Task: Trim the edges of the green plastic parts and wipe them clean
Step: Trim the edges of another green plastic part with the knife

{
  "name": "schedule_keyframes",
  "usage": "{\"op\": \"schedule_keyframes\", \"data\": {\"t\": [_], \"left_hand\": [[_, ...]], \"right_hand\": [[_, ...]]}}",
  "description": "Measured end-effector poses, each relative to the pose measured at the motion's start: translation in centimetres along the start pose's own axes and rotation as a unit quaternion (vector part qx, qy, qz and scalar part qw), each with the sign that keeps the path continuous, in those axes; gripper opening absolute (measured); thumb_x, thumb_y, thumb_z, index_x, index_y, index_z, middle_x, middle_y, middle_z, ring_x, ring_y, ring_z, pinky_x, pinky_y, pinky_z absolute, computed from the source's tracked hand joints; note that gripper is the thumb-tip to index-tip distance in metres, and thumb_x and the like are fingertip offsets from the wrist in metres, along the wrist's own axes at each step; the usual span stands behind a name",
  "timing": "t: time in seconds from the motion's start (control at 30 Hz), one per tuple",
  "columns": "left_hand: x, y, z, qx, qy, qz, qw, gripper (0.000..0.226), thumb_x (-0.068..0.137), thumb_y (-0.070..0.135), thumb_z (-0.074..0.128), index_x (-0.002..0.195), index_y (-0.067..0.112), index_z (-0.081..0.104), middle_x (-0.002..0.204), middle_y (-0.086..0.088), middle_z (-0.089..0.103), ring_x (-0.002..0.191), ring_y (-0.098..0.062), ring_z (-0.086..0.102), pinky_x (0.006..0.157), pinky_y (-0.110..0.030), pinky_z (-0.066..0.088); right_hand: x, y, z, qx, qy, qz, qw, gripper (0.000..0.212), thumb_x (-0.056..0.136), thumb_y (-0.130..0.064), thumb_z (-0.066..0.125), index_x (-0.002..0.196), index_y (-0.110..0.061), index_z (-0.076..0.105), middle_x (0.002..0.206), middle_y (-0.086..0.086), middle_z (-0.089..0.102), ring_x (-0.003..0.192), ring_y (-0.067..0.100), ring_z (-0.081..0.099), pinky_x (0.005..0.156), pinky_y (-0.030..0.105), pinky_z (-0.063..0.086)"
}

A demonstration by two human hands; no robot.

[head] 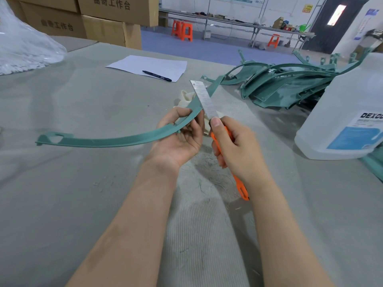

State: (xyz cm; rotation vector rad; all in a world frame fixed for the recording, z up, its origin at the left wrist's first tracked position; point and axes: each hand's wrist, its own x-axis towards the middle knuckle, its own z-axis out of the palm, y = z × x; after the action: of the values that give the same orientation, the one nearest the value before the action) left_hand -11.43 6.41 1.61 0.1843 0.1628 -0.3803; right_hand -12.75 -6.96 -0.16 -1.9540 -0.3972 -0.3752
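A long curved green plastic strip [116, 139] arcs from the left of the table up toward the centre. My left hand [182, 135] grips it near its middle, thumb on top. My right hand [234, 146] holds an orange utility knife [240, 183], thumb at the base of the long extended blade [204, 99]. The blade lies against the strip's edge just above my left fingers. A cream cloth [186, 98] lies on the table behind the strip, partly hidden. A heap of more green plastic parts [290, 83] sits at the right rear.
A large clear liquid jug [344, 121] with a blue label stands at the right. A paper sheet [149, 66] with a black pen [156, 76] lies at the back. Cardboard boxes [99, 19] and a plastic bag [22, 46] are at rear left. Green shavings [204, 179] litter the grey table under my hands.
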Motion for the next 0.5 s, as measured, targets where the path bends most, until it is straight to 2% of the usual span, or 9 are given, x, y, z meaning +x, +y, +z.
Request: {"op": "schedule_keyframes", "data": {"t": [0.27, 0.4, 0.5], "left_hand": [[0.09, -0.05, 0.01, 0.010, 0.004, 0.020, 1.000, 0.008, 0.071, 0.001, 0.056, 0.069, -0.004, 0.063, 0.071, -0.013, 0.065, 0.051, -0.019, 0.065, 0.041, -0.016, 0.050], [0.52, 0.11, -0.10, 0.018, 0.032, 0.045, 0.998, 0.014, 0.085, 0.005, 0.053, 0.098, 0.005, 0.057, 0.077, -0.008, 0.061, 0.055, -0.014, 0.061, 0.041, -0.014, 0.049], [0.63, 0.20, -0.19, 0.020, 0.034, 0.052, 0.998, 0.022, 0.079, 0.003, 0.056, 0.102, 0.006, 0.056, 0.080, -0.008, 0.060, 0.065, -0.012, 0.058, 0.043, -0.014, 0.049]], "right_hand": [[-0.05, -0.17, 0.08, 0.028, -0.024, 0.023, 0.999, 0.036, 0.098, -0.042, 0.048, 0.068, -0.023, 0.054, 0.051, -0.003, 0.051, 0.040, 0.012, 0.048, 0.040, 0.023, 0.039], [-0.18, -0.38, 0.43, 0.021, -0.042, 0.012, 0.999, 0.035, 0.096, -0.044, 0.047, 0.065, -0.029, 0.055, 0.049, -0.005, 0.051, 0.039, 0.011, 0.047, 0.039, 0.021, 0.038], [-0.16, -0.49, 0.46, 0.025, -0.046, 0.015, 0.999, 0.033, 0.094, -0.046, 0.046, 0.065, -0.031, 0.055, 0.049, -0.006, 0.051, 0.039, 0.012, 0.047, 0.038, 0.021, 0.038]]}}
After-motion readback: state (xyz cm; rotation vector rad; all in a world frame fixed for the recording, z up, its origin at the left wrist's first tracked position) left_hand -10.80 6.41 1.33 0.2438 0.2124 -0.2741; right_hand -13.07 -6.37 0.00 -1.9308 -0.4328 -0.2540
